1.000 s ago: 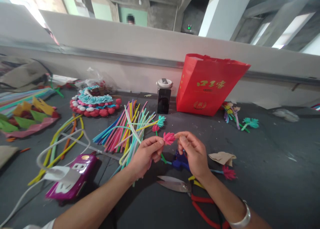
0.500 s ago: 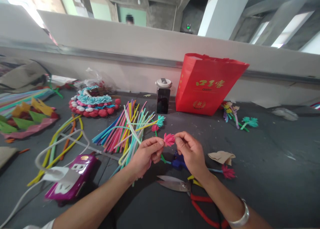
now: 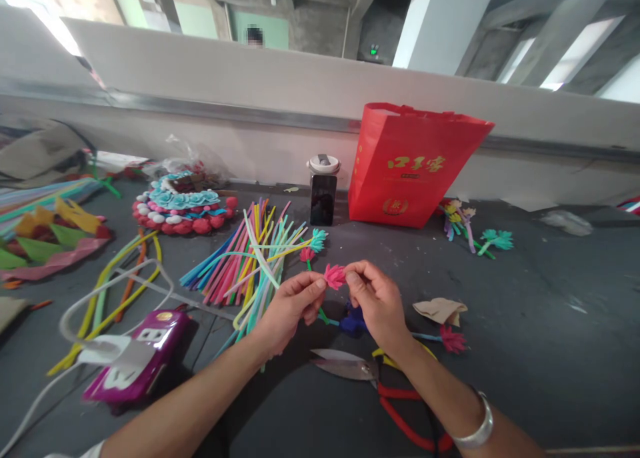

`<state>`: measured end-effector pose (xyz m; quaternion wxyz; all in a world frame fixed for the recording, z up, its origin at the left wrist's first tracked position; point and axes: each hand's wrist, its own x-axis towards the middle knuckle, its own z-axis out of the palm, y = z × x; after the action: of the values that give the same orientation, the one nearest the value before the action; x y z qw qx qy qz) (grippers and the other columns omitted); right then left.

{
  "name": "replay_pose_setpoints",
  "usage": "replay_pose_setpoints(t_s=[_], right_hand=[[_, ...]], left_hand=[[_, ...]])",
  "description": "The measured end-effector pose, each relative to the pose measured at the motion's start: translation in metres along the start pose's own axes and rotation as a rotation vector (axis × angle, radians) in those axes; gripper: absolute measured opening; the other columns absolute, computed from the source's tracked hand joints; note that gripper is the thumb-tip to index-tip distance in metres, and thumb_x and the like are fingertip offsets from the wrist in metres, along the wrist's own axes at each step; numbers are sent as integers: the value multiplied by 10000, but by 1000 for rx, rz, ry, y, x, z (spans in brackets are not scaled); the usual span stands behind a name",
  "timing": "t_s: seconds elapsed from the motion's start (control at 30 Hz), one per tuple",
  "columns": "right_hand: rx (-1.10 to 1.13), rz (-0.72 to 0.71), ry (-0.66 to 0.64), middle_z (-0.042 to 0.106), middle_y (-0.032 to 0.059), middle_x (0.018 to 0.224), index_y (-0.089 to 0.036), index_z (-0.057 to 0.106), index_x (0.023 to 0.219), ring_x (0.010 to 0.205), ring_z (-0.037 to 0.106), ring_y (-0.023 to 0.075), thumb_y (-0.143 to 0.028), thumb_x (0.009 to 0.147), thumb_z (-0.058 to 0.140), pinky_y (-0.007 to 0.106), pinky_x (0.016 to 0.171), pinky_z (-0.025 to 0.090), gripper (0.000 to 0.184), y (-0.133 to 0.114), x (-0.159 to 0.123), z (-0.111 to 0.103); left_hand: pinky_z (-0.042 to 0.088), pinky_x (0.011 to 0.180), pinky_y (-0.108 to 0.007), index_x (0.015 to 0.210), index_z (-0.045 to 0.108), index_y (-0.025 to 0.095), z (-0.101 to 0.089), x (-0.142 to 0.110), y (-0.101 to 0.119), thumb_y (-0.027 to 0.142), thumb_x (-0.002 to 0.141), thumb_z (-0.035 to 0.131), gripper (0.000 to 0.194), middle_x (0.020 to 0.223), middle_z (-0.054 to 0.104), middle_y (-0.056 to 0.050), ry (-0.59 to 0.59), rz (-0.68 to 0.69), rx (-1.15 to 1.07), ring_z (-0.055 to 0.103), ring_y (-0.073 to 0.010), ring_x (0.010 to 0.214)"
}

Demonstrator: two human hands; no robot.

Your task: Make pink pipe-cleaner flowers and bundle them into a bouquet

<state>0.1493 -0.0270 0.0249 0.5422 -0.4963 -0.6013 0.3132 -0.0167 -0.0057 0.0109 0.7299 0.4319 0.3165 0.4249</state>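
Note:
Between my two hands is a small pink pipe-cleaner flower (image 3: 335, 277). My left hand (image 3: 299, 305) pinches its base between thumb and forefinger. On the other side, my right hand (image 3: 376, 299) has thumb and forefinger closed on the petal tips. Below my hands lie scissors (image 3: 350, 366) with red handles, partly covered by my right forearm. A blue object (image 3: 353, 319) sits partly hidden behind my right hand. Another pink flower (image 3: 453, 339) on a pale blue stem rests to the right of my wrist. Left of my hands spreads a pile of coloured pipe cleaners (image 3: 240, 258).
A red paper bag (image 3: 415, 171) stands at the back beside a phone (image 3: 323, 201) propped against a lidded cup (image 3: 324, 163). A purple power strip (image 3: 143, 355) with a white cable is at left. Teal flowers (image 3: 496, 241) and a scrap of tan paper (image 3: 440, 311) lie at right.
My right fingers have come in from beside the petals and closed on their tips. My left hand keeps its pinch on the flower. The view has shifted slightly.

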Motion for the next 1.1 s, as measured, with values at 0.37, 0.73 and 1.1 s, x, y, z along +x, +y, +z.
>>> replay_pose_setpoints(t_s=[0.37, 0.73, 1.1], right_hand=[[302, 33, 41, 514, -46, 649, -209, 639, 1004, 516, 444, 88, -364, 914, 595, 216, 483, 376, 184, 1, -1, 1], [205, 12, 29, 584, -24, 694, -194, 664, 941, 525, 458, 81, -330, 872, 637, 207, 500, 399, 155, -2, -1, 2], [106, 31, 1, 529, -51, 593, -186, 640, 839, 502, 438, 85, -349, 890, 610, 196, 473, 370, 174, 0, 1, 1]], left_hand=[[265, 420, -181, 821, 528, 179, -1, 1, 3, 358, 840, 676, 233, 555, 478, 68, -22, 15, -125, 348, -38, 410], [241, 416, -189, 824, 541, 177, -2, -1, 4, 249, 905, 567, 111, 495, 392, 71, -155, -84, -220, 278, -47, 394], [186, 415, -200, 814, 541, 185, 2, -4, 4, 302, 863, 625, 152, 521, 427, 63, -133, -109, -119, 277, -47, 407]])
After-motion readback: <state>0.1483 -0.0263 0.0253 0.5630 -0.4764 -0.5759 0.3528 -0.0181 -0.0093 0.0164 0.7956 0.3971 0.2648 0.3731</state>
